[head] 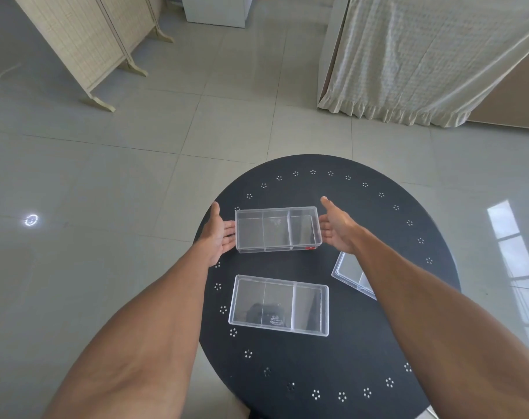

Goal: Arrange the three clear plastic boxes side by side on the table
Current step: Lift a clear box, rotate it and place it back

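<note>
We see round black table point(363, 343) with three clear rectangular plastic boxes. Far clear divided box point(277, 229) sits between our hands: left hand point(219, 237) flat, fingers point(229, 234) spread wide, tips touching box's left end; right hand point(337, 226) likewise flat against right end (thumbs up, no wrap-around grip). Near clear divided box point(278, 305) lies toward us from fingers, apart. Third clear box point(352, 273) tilted askew, partly hidden under right forearm.
</note>
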Action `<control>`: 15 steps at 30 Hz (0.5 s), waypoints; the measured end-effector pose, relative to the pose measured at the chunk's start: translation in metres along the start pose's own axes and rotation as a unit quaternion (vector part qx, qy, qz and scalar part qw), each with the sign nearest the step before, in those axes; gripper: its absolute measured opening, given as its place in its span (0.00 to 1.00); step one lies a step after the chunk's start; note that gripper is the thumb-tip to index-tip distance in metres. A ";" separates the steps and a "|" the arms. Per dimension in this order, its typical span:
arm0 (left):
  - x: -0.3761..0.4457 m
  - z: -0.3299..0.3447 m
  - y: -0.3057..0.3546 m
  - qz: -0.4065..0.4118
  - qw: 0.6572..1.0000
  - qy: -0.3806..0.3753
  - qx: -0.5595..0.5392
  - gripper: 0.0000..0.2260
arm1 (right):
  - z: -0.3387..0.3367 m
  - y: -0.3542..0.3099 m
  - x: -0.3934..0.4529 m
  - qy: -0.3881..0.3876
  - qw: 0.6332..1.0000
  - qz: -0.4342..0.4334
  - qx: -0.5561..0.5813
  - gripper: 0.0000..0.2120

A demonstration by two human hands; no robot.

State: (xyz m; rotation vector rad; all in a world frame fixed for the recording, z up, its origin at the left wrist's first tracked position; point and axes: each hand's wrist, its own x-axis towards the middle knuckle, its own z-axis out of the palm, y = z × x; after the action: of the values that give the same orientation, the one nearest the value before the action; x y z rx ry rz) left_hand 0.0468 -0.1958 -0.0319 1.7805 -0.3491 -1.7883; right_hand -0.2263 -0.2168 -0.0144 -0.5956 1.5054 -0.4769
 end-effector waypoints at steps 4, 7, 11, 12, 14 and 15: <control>-0.002 -0.001 0.003 -0.024 1.000 -0.006 0.010 0.44 | 0.000 0.003 -0.002 -0.020 1.000 0.012 0.008 0.38; 0.001 -0.004 0.003 -0.030 0.999 -0.017 0.005 0.43 | -0.002 0.005 0.003 -0.017 0.999 0.018 0.023 0.36; 0.007 -0.007 0.005 -0.020 1.000 -0.019 0.002 0.34 | -0.001 0.006 0.009 -0.011 0.999 0.021 0.040 0.33; 0.009 -0.008 0.006 -0.018 1.000 -0.019 0.004 0.32 | -0.001 0.006 0.011 -0.009 0.999 0.019 0.041 0.32; 0.012 -0.009 0.009 -0.016 1.000 -0.021 0.005 0.30 | 0.001 0.002 0.014 -0.004 0.999 0.015 0.041 0.31; 0.014 -0.010 0.012 -0.016 1.000 -0.020 0.006 0.29 | 0.002 0.000 0.016 -0.001 0.999 0.013 0.039 0.31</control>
State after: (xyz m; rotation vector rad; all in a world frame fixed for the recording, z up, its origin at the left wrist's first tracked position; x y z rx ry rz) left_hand 0.0597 -0.2107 -0.0371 1.7692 -0.3512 -1.8502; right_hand -0.2236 -0.2265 -0.0265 -0.5145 1.4831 -0.5126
